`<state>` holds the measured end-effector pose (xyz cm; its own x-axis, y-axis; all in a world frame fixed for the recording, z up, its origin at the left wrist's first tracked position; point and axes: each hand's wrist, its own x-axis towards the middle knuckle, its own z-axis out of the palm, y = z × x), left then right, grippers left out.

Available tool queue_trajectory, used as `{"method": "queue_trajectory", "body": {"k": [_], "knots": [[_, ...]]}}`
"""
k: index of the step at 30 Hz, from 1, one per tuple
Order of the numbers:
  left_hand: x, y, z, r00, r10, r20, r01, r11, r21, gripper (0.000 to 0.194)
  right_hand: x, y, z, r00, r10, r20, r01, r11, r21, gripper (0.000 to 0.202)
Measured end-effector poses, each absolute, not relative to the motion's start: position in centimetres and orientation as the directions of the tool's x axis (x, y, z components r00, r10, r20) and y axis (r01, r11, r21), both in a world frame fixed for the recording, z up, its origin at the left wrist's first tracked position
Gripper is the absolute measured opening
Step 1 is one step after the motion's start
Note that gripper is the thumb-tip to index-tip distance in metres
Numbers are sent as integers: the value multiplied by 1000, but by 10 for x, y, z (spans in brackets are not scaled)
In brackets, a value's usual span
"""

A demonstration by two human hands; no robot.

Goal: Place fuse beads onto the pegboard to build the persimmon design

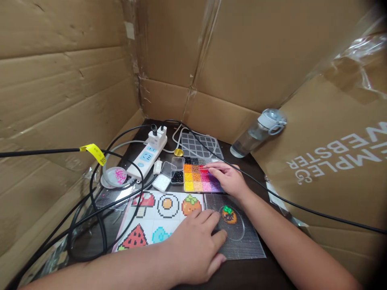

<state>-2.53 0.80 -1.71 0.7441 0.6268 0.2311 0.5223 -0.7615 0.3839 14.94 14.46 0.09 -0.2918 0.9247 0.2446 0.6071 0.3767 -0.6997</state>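
My right hand point(229, 177) pinches slim tweezers point(213, 167), their tips over the red part of a sorted bead box point(189, 177). Whether a bead is between the tips is too small to see. My left hand point(198, 239) lies palm down with fingers spread, across the pattern sheet point(143, 219) and the left edge of a clear pegboard point(250, 245). An orange bead persimmon point(229, 216) with green leaves and dark parts sits on the pegboard. Printed on the sheet are a mushroom, an egg, a persimmon, a watermelon slice and a partly covered blue picture.
Small lidded boxes of white beads point(161, 183) and black beads point(177, 177) stand left of the bead box. A power strip point(148, 157), looping black cables point(92, 197), a dish of pink beads point(115, 177) and a water bottle point(256, 135) surround it. Cardboard walls point(242, 52) enclose the table.
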Motion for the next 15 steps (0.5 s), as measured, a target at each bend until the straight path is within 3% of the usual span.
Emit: {"method": "queue_trajectory", "body": {"k": [7,15], "knots": [[-26,10,-17,746,628,222,521,-758,394,36,125,161,-6,-285,943,170,495,297,-816,19],[-26,10,-17,745,628,223,524,-759,386,37,124,165,-6,-298,941,162,536,305,-787,18]]}}
